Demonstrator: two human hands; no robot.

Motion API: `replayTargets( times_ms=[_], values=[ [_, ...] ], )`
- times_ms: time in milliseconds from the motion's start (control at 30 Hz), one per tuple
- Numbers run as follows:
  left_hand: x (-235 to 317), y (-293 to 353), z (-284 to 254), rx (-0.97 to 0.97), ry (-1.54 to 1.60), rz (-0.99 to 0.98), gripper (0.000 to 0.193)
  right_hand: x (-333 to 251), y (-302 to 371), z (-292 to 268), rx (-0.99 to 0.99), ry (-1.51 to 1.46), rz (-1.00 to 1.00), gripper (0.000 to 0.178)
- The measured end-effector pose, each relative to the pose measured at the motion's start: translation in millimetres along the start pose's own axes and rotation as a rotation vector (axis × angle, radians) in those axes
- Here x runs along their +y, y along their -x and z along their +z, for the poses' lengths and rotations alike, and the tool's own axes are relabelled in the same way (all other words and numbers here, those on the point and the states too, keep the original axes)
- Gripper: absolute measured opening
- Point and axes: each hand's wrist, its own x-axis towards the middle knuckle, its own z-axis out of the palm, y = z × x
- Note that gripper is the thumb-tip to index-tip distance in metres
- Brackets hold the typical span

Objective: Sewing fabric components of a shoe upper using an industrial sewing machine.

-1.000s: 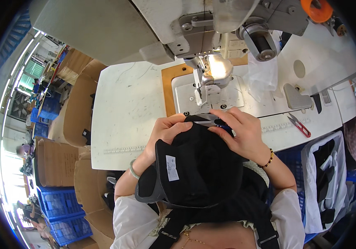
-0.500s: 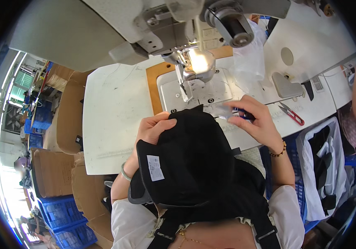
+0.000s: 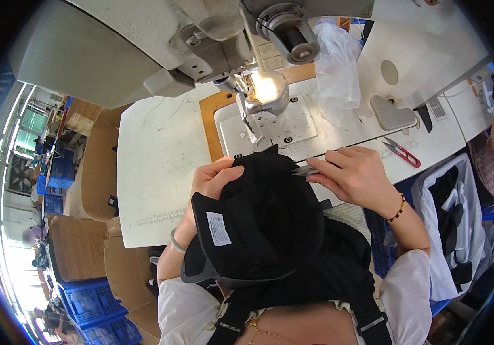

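Note:
My left hand (image 3: 212, 180) pinches the upper left edge of a black sewn fabric piece (image 3: 264, 218), rounded like a cap, with a white label (image 3: 218, 229) and a dark grey edge. It hangs in front of my chest, over my black apron (image 3: 339, 261). In my right hand (image 3: 347, 175) are thread snips (image 3: 303, 171); the fingers cover their handle. The blade tips are at the piece's upper right edge; whether they touch it I cannot tell. Just beyond stands the sewing machine's lit needle area (image 3: 261, 98).
Red-handled snips (image 3: 403, 154) and a grey rounded plate (image 3: 392, 115) lie on the white table (image 3: 155, 149) at right. A clear plastic bag (image 3: 339, 69) is behind the machine. Cardboard boxes (image 3: 74, 247) and blue crates (image 3: 91, 302) stand left; a white-lined bin (image 3: 422, 213) holds fabric pieces at right.
My right hand has turned and brought the snips' blades to the fabric piece's edge; before, they were smeared by motion above it. The left hand keeps its pinch. The view has shifted slightly.

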Motion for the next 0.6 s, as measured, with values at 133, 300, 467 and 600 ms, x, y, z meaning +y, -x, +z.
replayTargets(
  times_ms=[133, 300, 467, 600],
  values=[
    [-1.2, -4.2, 0.8, -0.013, -0.013, 0.008, 0.018, 0.7, 0.0, 0.1, -0.038, 0.024, 0.023, 0.022],
    [1.7, -5.8, -4.2, -0.019, -0.025, 0.032, 0.022, 2.7, 0.7, 3.7, -0.007, 0.009, 0.054, 0.021],
    [3.3, -3.7, -0.7, 0.007, -0.032, 0.018, 0.022, 6.9, 6.3, -0.5, 0.013, -0.158, 0.133, 0.027],
    [2.6, -1.0, -1.9, 0.006, -0.014, 0.025, 0.02, -1.5, 0.3, -1.4, 0.012, -0.14, 0.102, 0.023]
  ],
)
